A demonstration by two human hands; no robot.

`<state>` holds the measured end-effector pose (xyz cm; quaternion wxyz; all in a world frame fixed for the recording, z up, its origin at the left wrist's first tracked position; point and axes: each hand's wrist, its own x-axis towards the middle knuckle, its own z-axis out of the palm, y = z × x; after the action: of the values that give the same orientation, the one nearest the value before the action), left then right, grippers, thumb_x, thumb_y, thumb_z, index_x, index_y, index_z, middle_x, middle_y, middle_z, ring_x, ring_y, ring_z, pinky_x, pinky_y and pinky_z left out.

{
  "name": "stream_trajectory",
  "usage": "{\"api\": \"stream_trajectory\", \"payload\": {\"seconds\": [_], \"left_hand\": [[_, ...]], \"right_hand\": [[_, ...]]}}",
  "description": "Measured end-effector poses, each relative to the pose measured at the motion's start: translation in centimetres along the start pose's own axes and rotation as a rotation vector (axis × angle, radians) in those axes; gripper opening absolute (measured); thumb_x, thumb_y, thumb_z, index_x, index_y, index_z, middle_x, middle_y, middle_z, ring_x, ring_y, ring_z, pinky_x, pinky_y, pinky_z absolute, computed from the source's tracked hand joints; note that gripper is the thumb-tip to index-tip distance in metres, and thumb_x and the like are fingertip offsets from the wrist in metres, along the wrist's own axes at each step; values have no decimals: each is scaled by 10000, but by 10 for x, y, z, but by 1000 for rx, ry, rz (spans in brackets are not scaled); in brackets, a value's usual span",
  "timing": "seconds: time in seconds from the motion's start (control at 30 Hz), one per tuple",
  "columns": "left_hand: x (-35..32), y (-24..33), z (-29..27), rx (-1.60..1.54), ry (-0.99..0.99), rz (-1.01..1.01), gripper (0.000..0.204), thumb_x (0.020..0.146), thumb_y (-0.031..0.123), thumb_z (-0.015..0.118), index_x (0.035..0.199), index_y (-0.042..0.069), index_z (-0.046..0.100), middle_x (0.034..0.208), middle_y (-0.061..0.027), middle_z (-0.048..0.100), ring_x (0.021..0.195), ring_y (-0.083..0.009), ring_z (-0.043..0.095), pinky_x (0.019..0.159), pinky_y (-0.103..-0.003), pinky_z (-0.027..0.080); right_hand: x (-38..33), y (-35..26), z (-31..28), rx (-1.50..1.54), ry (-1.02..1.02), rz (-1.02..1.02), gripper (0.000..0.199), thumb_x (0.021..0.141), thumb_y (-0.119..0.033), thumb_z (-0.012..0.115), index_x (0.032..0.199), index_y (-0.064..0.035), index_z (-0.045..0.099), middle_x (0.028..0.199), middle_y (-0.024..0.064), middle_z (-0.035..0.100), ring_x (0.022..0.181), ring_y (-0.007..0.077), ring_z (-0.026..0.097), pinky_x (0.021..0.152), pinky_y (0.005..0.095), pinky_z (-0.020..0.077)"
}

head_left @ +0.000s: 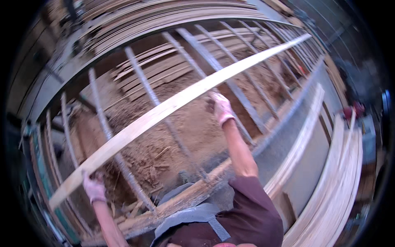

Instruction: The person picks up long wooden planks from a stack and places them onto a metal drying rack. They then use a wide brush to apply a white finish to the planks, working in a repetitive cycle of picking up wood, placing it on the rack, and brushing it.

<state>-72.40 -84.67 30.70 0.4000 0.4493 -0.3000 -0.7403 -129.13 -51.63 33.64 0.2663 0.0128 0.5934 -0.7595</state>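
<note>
A long, pale wooden board (154,117) lies slantwise across a metal frame of crossbars (142,80), from the near left to the far right. My left hand (94,188), in a pinkish-white glove, grips the board's near edge close to its left end. Around the middle of its length, my right hand (222,108) holds the same edge, gloved alike. The fingers of both hands are slightly blurred and partly hidden by the board.
Long pale boards (329,197) are stacked at my right, beside a thinner strip stack (298,144). Sawdust and wood scraps (152,164) cover the ground beneath the bars. More planks (152,68) lie under the frame, and a large lumber pile (173,20) stands beyond it.
</note>
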Motion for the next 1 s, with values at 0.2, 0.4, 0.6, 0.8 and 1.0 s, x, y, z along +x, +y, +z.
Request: {"api": "stream_trajectory", "payload": {"seconds": [0.2, 0.4, 0.6, 0.8, 1.0], "left_hand": [[39, 29, 119, -104, 119, 37, 373, 1006, 432, 680, 1213, 126, 633, 1023, -54, 691, 864, -213, 673, 685, -356, 598], [127, 30, 169, -73, -224, -27, 206, 1064, 268, 576, 1103, 95, 681, 955, -90, 721, 797, -208, 701, 696, -408, 585], [11, -19, 152, 397, -232, -259, 304, 1078, 269, 558, 1267, 34, 598, 968, -82, 676, 743, -135, 646, 646, -281, 571], [-216, -64, -9, 89, 208, -197, 448, 1053, 372, 627, 1376, 61, 627, 1074, -127, 755, 848, -189, 740, 751, -346, 623], [-426, -104, -116, 2, 779, 28, 507, 1070, 452, 539, 1124, -5, 752, 641, -45, 625, 494, -147, 573, 486, -308, 501]], "right_hand": [[-72, 34, 2, -516, -31, -46, 322, 992, -329, 699, 1115, -32, 708, 851, 63, 720, 679, 125, 662, 583, 288, 542], [-119, 61, -12, -554, -21, 38, 220, 1012, -285, 662, 1077, -75, 672, 804, 72, 695, 613, 165, 651, 536, 320, 529], [-152, 96, 18, -609, -254, 61, 260, 1033, -270, 642, 1129, -28, 641, 795, 84, 671, 567, 157, 629, 485, 303, 540], [-186, 142, 81, -662, -624, 112, 186, 1030, -198, 626, 1131, -43, 644, 777, 77, 664, 564, 154, 622, 482, 292, 517], [-282, 149, 171, -718, -1153, 14, 200, 1039, -194, 609, 1149, -32, 651, 770, 64, 665, 568, 123, 610, 506, 256, 523]]}}
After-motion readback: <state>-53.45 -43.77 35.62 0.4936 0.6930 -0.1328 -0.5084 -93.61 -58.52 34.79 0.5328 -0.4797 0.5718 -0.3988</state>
